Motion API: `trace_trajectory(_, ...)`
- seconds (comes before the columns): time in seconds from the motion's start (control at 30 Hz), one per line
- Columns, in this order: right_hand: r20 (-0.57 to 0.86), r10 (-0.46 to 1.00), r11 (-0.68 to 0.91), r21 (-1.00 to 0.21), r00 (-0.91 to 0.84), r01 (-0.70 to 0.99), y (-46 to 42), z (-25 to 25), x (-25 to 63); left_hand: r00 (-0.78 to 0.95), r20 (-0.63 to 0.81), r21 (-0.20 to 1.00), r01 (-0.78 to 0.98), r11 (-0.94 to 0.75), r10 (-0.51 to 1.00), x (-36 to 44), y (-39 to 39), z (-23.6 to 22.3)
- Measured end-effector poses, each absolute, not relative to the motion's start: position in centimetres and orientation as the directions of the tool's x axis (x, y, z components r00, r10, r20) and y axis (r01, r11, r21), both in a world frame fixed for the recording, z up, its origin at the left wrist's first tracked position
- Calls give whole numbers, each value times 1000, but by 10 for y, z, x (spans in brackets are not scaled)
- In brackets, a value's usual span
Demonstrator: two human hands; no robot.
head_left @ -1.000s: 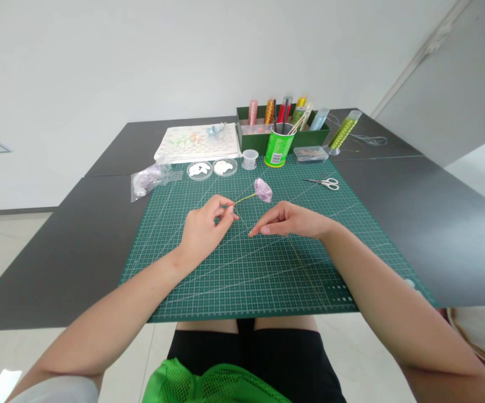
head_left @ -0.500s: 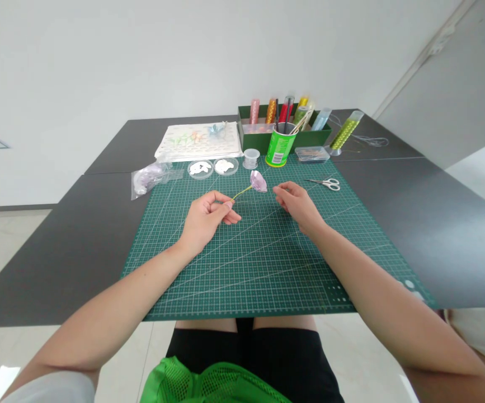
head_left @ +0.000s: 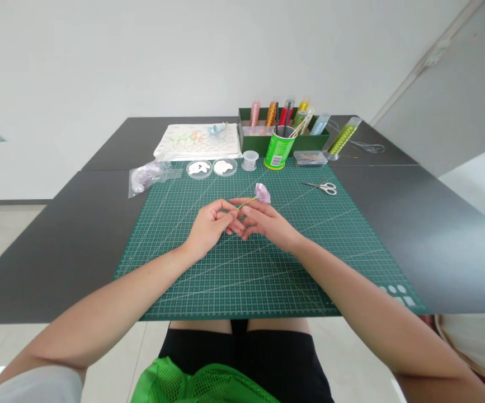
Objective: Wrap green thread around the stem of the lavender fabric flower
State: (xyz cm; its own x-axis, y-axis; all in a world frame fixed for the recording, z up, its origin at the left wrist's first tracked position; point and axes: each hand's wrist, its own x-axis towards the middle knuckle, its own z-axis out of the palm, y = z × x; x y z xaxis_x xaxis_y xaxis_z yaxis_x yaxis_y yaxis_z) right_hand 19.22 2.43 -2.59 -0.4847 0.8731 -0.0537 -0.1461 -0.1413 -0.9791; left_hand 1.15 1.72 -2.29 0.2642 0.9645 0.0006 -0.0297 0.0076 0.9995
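The lilac flower (head_left: 263,193) has petals which look like thin, shiny cloth. The cutting mat (head_left: 234,285) seems matt plastic. The bench (head_left: 447,246) is smooth, with a soft gloss. The scissors (head_left: 321,186) show metal blades and plastic handles.

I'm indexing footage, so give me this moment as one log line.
left hand: holding flower by stem | right hand: at stem, contact unclear | scissors: lying on mat

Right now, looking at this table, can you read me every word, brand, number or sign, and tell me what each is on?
None can be read.
Green can: a white patch that looks like a barcode, and other printing, too small to read.
Green cutting mat: printed grid lines and pale shapes in the near right corner; no letters or numbers I can make out.
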Motion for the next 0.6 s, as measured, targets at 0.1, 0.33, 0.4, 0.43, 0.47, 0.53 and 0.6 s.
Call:
trace_trajectory(0.1, -102, 907, -173, -975, -408, -139, 22, -25, 188, 248, -33, 998, -36, 43, 968, 14, 16, -25)
trace_trajectory(0.33, -108, 965, -142, -981, -240, -129, 24, -26, 184, 217, -67, 995, -56, 81, 974, 16, 17, -30)
trace_trajectory(0.4, -71, 979, -95, -988, -193, -122, 24, -28, 182, 227, -74, 995, -55, 88, 971, 17, 17, -31)
trace_trajectory(0.43, -50, 983, -72, -990, -178, -122, 24, -29, 181, 233, -79, 994, -55, 94, 969, 17, 17, -31)
trace_trajectory(0.47, -34, 985, -55, -991, -167, -124, 24, -30, 181, 239, -87, 993, -58, 103, 967, 16, 17, -31)
trace_trajectory(0.53, -24, 987, -46, -989, -156, -138, 25, -31, 182, 261, -110, 987, -83, 136, 959, 16, 18, -31)
trace_trajectory(0.6, -32, 986, -57, -987, -162, -152, 26, -31, 184, 299, -151, 972, -131, 197, 942, 15, 19, -30)
